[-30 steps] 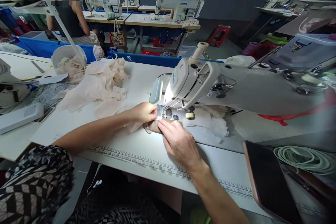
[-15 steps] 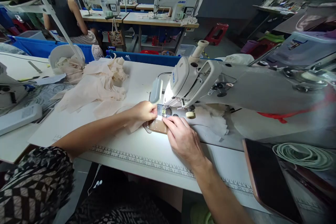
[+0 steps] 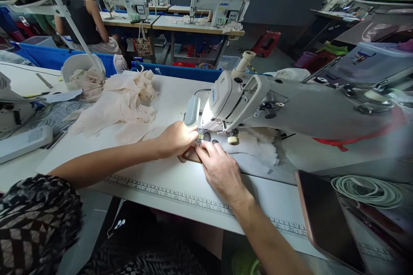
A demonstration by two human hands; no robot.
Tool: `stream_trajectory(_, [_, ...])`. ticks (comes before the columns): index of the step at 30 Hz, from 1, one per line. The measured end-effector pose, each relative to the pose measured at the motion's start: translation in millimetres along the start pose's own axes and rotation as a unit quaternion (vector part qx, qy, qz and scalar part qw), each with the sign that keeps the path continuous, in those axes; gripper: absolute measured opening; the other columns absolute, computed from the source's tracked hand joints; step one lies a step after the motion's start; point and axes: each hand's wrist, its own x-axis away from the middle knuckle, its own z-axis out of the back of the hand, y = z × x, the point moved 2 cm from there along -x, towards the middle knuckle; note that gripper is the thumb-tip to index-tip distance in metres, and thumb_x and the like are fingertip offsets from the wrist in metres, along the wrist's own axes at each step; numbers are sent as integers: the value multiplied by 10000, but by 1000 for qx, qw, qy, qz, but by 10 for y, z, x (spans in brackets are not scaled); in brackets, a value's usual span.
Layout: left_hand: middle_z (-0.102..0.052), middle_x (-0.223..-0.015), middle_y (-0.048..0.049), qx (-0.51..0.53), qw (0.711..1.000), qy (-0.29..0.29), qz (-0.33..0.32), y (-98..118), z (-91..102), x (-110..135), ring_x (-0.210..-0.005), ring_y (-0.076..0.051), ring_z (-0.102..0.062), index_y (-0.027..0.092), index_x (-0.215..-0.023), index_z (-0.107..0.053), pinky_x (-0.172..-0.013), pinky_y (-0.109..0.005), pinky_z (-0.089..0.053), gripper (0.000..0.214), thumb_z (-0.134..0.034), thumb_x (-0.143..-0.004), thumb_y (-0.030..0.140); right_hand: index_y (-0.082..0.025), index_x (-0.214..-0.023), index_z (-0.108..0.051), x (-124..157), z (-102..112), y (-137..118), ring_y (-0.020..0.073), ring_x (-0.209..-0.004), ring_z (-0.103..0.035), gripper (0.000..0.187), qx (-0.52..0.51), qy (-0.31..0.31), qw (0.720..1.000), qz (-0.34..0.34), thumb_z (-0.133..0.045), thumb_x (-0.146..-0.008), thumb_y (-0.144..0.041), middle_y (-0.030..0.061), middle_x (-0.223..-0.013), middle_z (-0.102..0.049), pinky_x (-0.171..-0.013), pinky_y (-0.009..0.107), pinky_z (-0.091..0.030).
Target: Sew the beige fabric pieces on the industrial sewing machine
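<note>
A white sewing machine [image 3: 222, 94] stands before me, its lamp lighting the needle area. My left hand [image 3: 179, 138] is closed in a pinch just left of the presser foot; what lies between its fingertips is too small and overlit to name. Close to it, my right hand [image 3: 222, 167] has its fingers drawn together and pressed down in front of the needle, hiding whatever is beneath them. Between the hands shows a shiny brown plate [image 3: 191, 154] at the machine bed. Pale thin fabric [image 3: 258, 148] lies right of the needle, under the machine arm.
Pale beige fabric pieces [image 3: 112, 109] are heaped on the left of the table. A printed ruler [image 3: 167, 195] runs along the front edge. At right lie a dark phone [image 3: 329, 219] and a coil of pale green cord [image 3: 368, 191]. A person [image 3: 85, 17] sits beyond, at another machine.
My left hand has moved slightly right, nearer the needle. My right hand has shifted a little left, and the hands now cover more of the brown plate.
</note>
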Motion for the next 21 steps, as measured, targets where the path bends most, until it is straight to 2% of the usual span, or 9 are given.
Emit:
stream_trajectory(2, [-689,-1062,-148,-39,996,1,-81,50,-92,95,-1004,-265,-641,132,-961,-677,-881,-400,-537,190,-488,-952,136,-183,-1202,-712,-3,3,3,236,-886,-574,320,0,-1,1000,-2,-496,-976,-114,101,-1054,-724,-676,358,-430])
stream_trajectory(4, [-692,-1100,-171,-66,991,10,-120,67,-188,191,-1040,-271,-638,111,-1019,-686,-919,-418,-548,240,-454,-954,105,-178,-1187,-712,-6,4,7,240,-889,-573,310,-6,0,1000,1,-493,-976,-120,101,-1053,-722,-681,359,-440])
stream_trajectory(8, [-697,-1132,-180,-76,989,29,-120,47,-305,316,-1047,-260,-643,93,-1073,-688,-926,-409,-572,283,-433,-951,78,-187,-1180,-716,-11,7,6,241,-888,-577,333,-11,5,1000,-1,-461,-979,-114,93,-1052,-727,-680,356,-462])
stream_trajectory(12, [-683,-1156,-196,-96,986,27,-131,62,-335,346,-1081,-277,-631,58,-1108,-677,-940,-407,-572,268,-469,-945,103,-190,-1183,-729,-4,14,16,232,-873,-604,353,-18,23,1000,-8,-461,-968,-106,82,-1037,-739,-653,348,-478])
stream_trajectory(16, [-664,-1129,-196,-139,983,23,-115,85,-373,293,-1042,-280,-616,55,-1039,-676,-912,-400,-565,252,-448,-969,136,-176,-1209,-740,37,3,145,220,-885,-640,404,-50,81,994,-51,-454,-945,-68,83,-1027,-752,-679,326,-489])
stream_trajectory(21, [-646,-1108,-187,-164,981,32,-96,70,-437,162,-1016,-281,-588,73,-997,-670,-846,-380,-559,244,-444,-977,163,-162,-1111,-776,96,-20,348,238,-877,-652,410,-36,152,984,-91,-426,-925,-57,98,-952,-741,-715,329,-502])
